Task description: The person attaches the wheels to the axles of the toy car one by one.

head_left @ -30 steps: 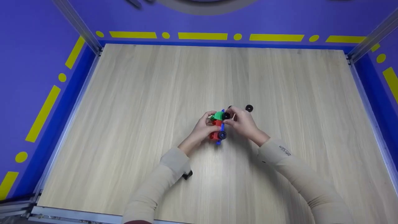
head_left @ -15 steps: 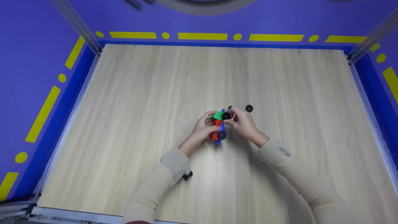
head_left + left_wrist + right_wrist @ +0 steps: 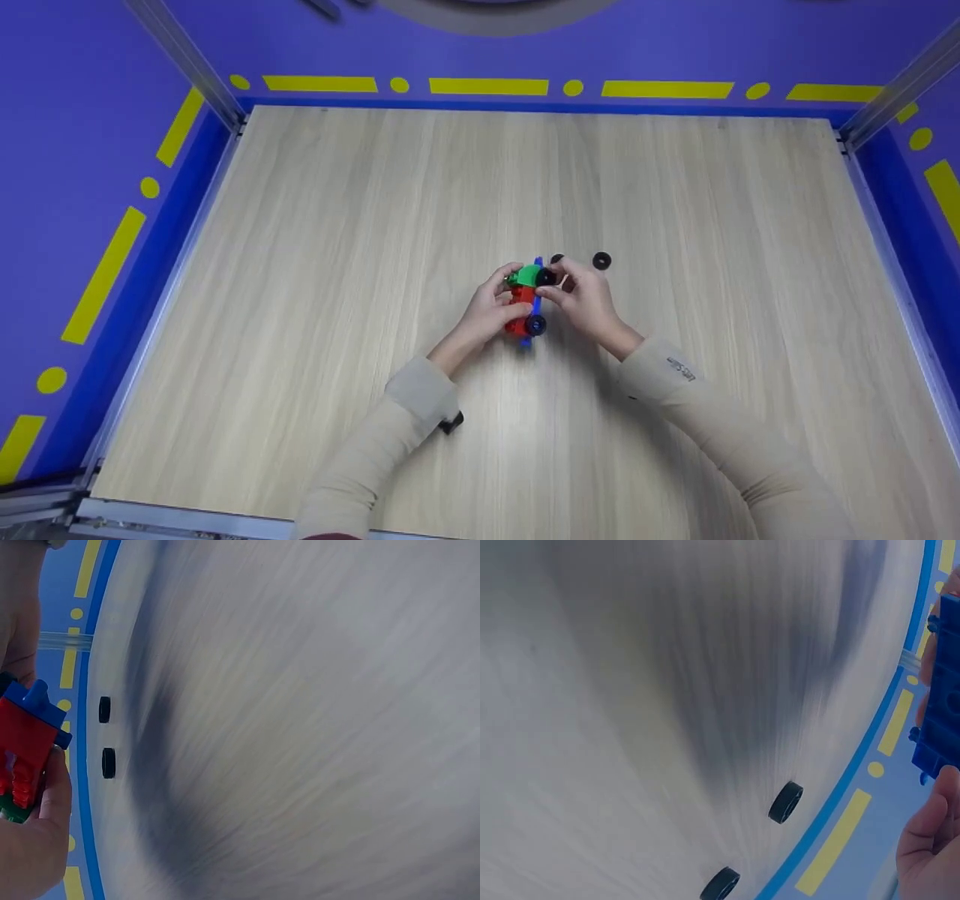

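My left hand (image 3: pixel 480 315) grips a toy car (image 3: pixel 526 296) built of red and green blocks on a blue base, held above the table. At its green end, my right hand (image 3: pixel 592 300) pinches a black wheel (image 3: pixel 546 277) against the car's side. Another black wheel (image 3: pixel 535 325) sits on the car's near end. The right wrist view shows the underside of the blue base (image 3: pixel 941 697), with small axle stubs along one edge. The left wrist view catches the red block (image 3: pixel 22 735); there the pinched wheel is mostly hidden.
Two loose black wheels, one farther right (image 3: pixel 601 260) and one partly behind the right hand (image 3: pixel 557 259), lie on the wooden table (image 3: pixel 375 225). A small black object (image 3: pixel 451 424) shows beside the left sleeve. Blue walls with yellow marks border the table.
The car's far end has shifted slightly away from the body and the right wrist has moved a little. Both hands keep their holds on the car and wheel.
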Demonstrator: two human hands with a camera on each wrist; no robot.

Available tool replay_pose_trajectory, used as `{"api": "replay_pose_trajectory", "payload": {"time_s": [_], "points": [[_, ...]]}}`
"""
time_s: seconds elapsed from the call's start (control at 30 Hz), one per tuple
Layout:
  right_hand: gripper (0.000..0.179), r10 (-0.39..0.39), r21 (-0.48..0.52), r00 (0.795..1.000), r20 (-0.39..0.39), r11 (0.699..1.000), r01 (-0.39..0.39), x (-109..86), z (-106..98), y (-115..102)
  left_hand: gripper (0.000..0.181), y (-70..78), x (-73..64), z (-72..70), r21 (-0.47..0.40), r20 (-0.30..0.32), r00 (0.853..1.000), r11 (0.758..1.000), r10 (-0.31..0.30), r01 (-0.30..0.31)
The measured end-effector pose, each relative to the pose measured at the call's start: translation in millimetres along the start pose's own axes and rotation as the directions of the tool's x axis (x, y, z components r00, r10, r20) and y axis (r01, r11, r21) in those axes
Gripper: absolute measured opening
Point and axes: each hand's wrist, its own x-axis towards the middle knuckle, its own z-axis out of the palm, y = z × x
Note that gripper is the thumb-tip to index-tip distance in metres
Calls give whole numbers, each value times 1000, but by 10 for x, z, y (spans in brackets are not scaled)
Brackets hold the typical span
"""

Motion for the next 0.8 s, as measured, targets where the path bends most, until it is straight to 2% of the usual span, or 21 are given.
{"api": "replay_pose_trajectory", "payload": {"time_s": [0.2,0.5,0.8], "points": [[25,17,27,998,-55,999,-16,0,38,-21,61,24,-12,-2,18,7,1000,1000,23,-23],[25,114,109,986,-121,989,-101,8,83,-81,62,48,-16,17,31,-19,999,999,37,-36],[27,163,171,974,-156,976,-136,8,120,-112,62,85,-26,34,65,-36,998,996,55,-53]]}}
